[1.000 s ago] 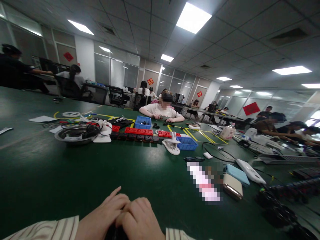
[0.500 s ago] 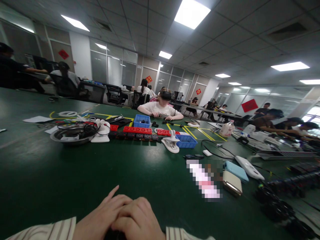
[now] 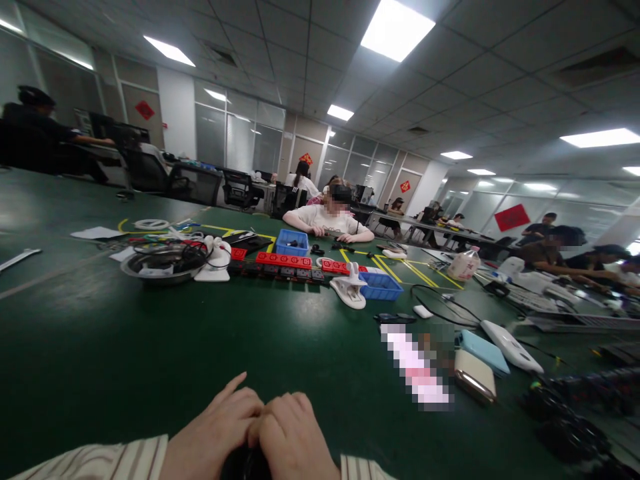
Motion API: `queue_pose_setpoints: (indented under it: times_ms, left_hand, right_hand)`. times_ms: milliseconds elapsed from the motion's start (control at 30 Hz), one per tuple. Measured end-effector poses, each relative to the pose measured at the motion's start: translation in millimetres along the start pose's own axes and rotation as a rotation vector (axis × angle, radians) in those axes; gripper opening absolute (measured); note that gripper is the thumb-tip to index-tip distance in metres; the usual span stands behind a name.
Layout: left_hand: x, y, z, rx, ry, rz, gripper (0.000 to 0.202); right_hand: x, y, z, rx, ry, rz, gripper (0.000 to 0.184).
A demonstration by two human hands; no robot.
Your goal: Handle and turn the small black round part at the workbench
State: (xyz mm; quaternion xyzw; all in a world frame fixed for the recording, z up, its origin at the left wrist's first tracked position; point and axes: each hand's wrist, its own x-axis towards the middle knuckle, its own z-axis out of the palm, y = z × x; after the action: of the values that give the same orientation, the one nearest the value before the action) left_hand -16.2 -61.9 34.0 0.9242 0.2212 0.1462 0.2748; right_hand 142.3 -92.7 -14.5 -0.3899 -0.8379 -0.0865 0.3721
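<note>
At the bottom edge of the view my left hand (image 3: pixel 210 437) and my right hand (image 3: pixel 295 440) are pressed together over a small dark object (image 3: pixel 245 463) on the green table (image 3: pixel 150 347). Both hands have their fingers curled round it, and the left index finger sticks out slightly. The object is mostly hidden, so I cannot make out what it is. Striped sleeves cover both wrists.
Farther off lie a metal bowl with cables (image 3: pixel 160 263), red and black power strips (image 3: pixel 285 265), two blue bins (image 3: pixel 380 285), a white clip-like part (image 3: pixel 347 290), phones and a power bank (image 3: pixel 475 380). A person (image 3: pixel 327 220) sits opposite; others sit along the right side.
The camera has shifted slightly, moving the scene right and down. My hands stay together at the bottom edge, with a bit more of the dark object showing between them.
</note>
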Motion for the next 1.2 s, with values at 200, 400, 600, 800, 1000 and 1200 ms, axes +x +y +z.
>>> queue_pose_setpoints:
  times_ms: [200, 400, 600, 800, 1000, 1200]
  left_hand:
    - [5.2, -7.9, -5.1, -0.057, -0.115, 0.077, 0.026]
    - [4.6, -14.8, -5.5, -0.011, -0.095, 0.122, 0.052]
    - [-10.5, -15.9, 25.0, 0.321, 0.245, 0.020, 0.045]
    - [-13.5, -12.2, 38.8, 0.443, 0.273, -0.037, 0.016]
    - [-4.9, -9.3, 21.8, 0.303, 0.162, 0.021, 0.020]
    - [5.8, -9.2, 1.5, 0.066, -0.091, 0.073, 0.035]
  right_hand:
    - [8.6, 4.3, -10.3, 0.224, -0.021, -0.306, 0.033]
    - [13.9, -2.8, -22.5, 0.248, 0.009, -0.249, 0.035]
    - [4.4, -1.5, -12.5, 0.205, 0.130, 0.028, 0.043]
    - [1.8, -0.7, 3.8, 0.082, 0.157, 0.049, 0.051]
    - [5.9, -2.7, -4.1, 0.152, 0.139, -0.050, 0.056]
    - [4.7, 7.4, -12.4, 0.255, -0.163, -0.332, 0.031]
